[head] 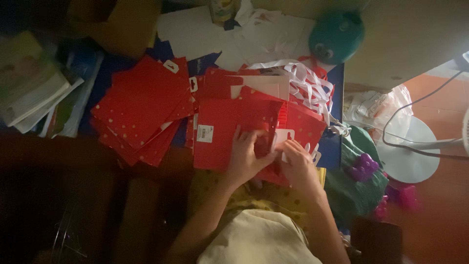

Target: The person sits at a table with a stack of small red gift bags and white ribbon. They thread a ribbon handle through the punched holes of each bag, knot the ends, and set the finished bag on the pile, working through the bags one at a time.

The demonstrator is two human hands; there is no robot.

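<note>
A flat red paper gift bag (220,124) with small pale dots lies in front of me on a blue surface. My left hand (246,156) presses on its lower middle, fingers spread over the red paper. My right hand (297,160) rests just to the right, fingers pinching at a white tag or handle piece (285,135) on the bag's edge. A small white label (205,133) is stuck on the bag's left half. Whether either hand truly grips the bag is hard to tell in the dim light.
A fanned pile of similar red bags (141,110) lies to the left. White ribbon handles (308,80) are heaped behind. A teal round object (336,35), a white fan base (408,149) with cable, green cloth (354,186) and books (34,83) surround the spot.
</note>
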